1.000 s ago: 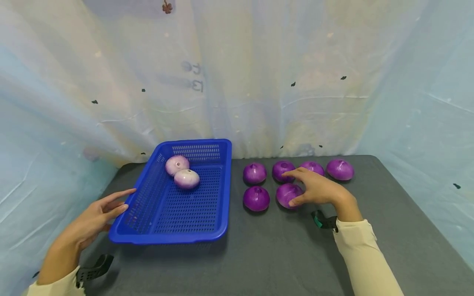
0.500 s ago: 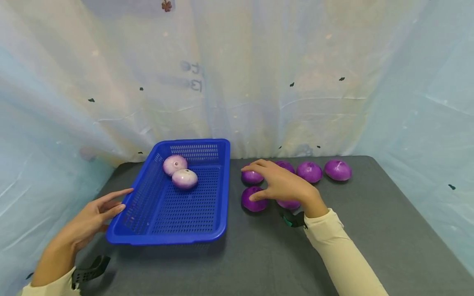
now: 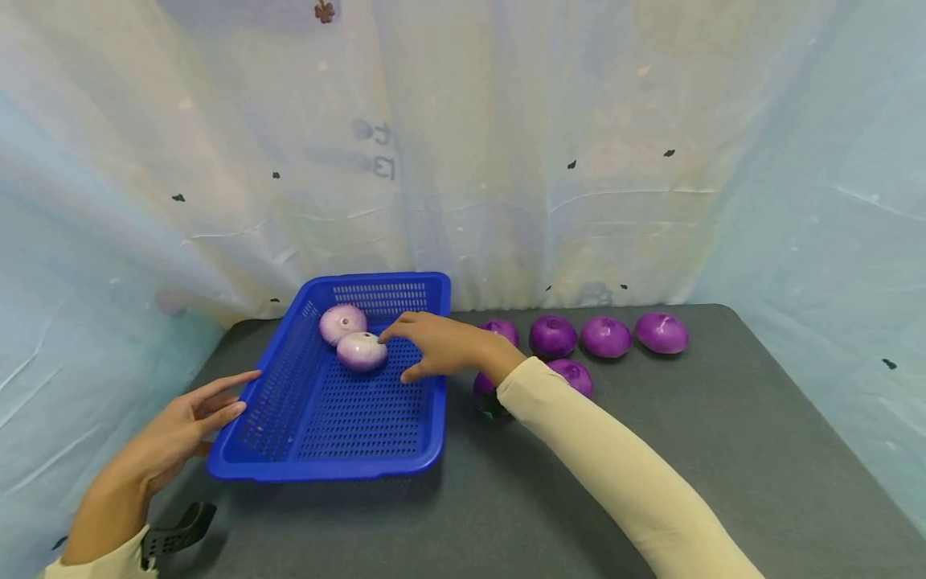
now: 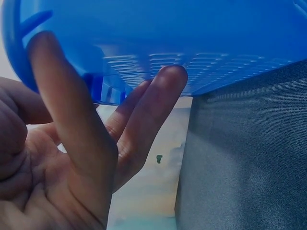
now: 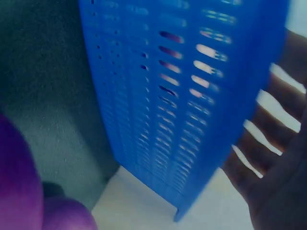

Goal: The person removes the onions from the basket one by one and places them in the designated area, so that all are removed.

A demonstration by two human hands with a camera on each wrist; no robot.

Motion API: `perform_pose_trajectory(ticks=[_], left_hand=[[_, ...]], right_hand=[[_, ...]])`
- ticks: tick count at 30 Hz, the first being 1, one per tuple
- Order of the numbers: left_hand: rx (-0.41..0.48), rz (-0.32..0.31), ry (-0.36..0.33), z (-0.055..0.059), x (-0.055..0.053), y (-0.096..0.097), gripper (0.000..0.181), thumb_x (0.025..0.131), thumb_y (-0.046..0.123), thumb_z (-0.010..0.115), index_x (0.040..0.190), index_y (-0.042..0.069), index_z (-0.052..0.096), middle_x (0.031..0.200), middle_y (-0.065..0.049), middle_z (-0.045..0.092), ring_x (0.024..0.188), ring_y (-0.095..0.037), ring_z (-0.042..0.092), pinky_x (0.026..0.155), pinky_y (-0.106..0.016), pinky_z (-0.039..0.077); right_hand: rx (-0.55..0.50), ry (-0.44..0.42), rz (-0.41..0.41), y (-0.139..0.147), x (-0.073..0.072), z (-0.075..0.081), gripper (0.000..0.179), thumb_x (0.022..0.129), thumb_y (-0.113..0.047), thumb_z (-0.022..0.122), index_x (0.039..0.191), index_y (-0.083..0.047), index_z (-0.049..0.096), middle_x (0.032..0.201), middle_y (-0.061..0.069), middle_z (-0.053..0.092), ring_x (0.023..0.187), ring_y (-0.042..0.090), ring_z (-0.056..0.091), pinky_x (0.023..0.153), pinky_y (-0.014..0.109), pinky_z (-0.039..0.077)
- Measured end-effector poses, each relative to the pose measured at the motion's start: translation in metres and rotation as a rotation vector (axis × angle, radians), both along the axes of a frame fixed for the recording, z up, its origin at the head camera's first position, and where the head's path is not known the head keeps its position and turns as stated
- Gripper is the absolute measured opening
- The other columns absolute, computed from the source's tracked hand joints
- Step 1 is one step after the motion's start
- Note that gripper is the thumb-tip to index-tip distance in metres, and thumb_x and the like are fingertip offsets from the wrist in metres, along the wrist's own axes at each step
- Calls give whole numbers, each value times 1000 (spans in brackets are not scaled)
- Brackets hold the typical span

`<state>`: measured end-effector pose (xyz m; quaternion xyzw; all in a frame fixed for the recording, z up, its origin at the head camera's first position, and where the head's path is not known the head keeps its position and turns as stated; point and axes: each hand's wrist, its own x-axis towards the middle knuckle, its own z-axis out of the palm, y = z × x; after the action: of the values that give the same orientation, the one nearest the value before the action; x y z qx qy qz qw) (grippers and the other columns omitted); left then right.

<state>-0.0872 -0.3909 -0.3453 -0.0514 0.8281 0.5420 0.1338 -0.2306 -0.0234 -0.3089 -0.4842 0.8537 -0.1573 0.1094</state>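
Observation:
My left hand (image 3: 177, 422) is at the left rim of a blue plastic basket (image 3: 329, 466). Its fairly straight fingers (image 4: 163, 91) touch the outer wall in the left wrist view, and the thumb lies against the rim. My right hand (image 3: 441, 346) reaches over the basket's right side with nothing in it. Its fingers (image 5: 283, 96) are spread beyond the basket wall in the right wrist view. Two pale, purple-tinged onions, a rear one (image 3: 342, 324) and a nearer one (image 3: 362, 352), lie inside at the left; the right fingertips overlap the nearer one's edge.
Several glossy purple onions stand in two rows on the dark table (image 3: 579, 482), including a far right onion (image 3: 661, 333). The right wrist and sleeve partly cover the leftmost ones. A pale curtain (image 3: 492, 161) hangs behind and at both sides.
My right hand has swept left from above the purple onions to over the basket, carrying nothing. My left hand, the basket and its two onions stay practically in place.

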Motion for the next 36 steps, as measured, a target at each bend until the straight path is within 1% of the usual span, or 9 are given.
perform_pose_trajectory(ticks=[8,14,18,21,25,28,30,33,36], left_hand=[[-2,6,-4,-1,-1,0,64,103,36,53,159,22,25,108,20,65,95,-18,72,75,-47,60],[9,-3,8,-1,-1,0,62,104,33,52,159,23,25,105,22,67,93,-17,73,73,-47,60],[3,-10,8,0,-2,1,62,105,33,51,159,23,25,105,22,67,93,-17,73,73,-47,60],[-10,-10,11,1,-4,3,62,104,35,52,159,23,25,107,21,66,94,-18,72,74,-47,60],[-24,-15,6,1,-5,3,63,104,37,53,159,23,26,110,19,65,96,-17,72,75,-46,60],[-24,-15,2,0,-5,2,62,104,35,52,159,24,26,108,19,65,96,-16,71,75,-46,60],[-23,-12,4,0,-4,1,61,105,34,51,159,24,25,107,21,65,95,-16,71,75,-46,60],[-23,-8,8,-2,-4,1,62,104,34,51,159,23,25,108,20,65,95,-17,72,74,-46,60],[-21,-6,11,-2,-6,1,63,104,35,52,159,23,25,109,19,64,95,-17,72,74,-47,60]], right_hand=[[39,-58,-20,-32,-12,-12,67,89,-33,76,148,-21,46,150,4,43,140,19,43,118,34,36],[70,-14,-41,-48,-15,-22,76,86,-36,78,151,-23,41,158,2,33,146,21,35,117,39,37],[76,-29,-48,-55,-18,-28,82,87,-47,74,155,-28,33,165,-3,21,153,23,21,121,44,31],[96,-57,-63,-57,-21,-32,83,88,-59,66,157,-30,30,166,-5,18,155,23,17,123,46,26],[107,-95,-77,-58,-24,-36,84,88,-64,63,157,-31,28,164,-5,24,153,16,22,123,41,25],[99,-87,-79,-59,-23,-38,84,86,-64,66,156,-35,30,159,-4,31,148,15,31,119,40,34],[102,-74,-96,-60,-22,-38,83,84,-63,69,154,-38,31,153,-5,33,144,15,35,112,45,40],[95,-75,-107,-60,-21,-37,79,82,-59,74,150,-39,37,149,-5,35,137,15,41,105,45,45],[71,-104,-82,-59,-22,-36,73,82,-49,78,143,-32,42,143,-4,40,127,12,46,103,36,46]])
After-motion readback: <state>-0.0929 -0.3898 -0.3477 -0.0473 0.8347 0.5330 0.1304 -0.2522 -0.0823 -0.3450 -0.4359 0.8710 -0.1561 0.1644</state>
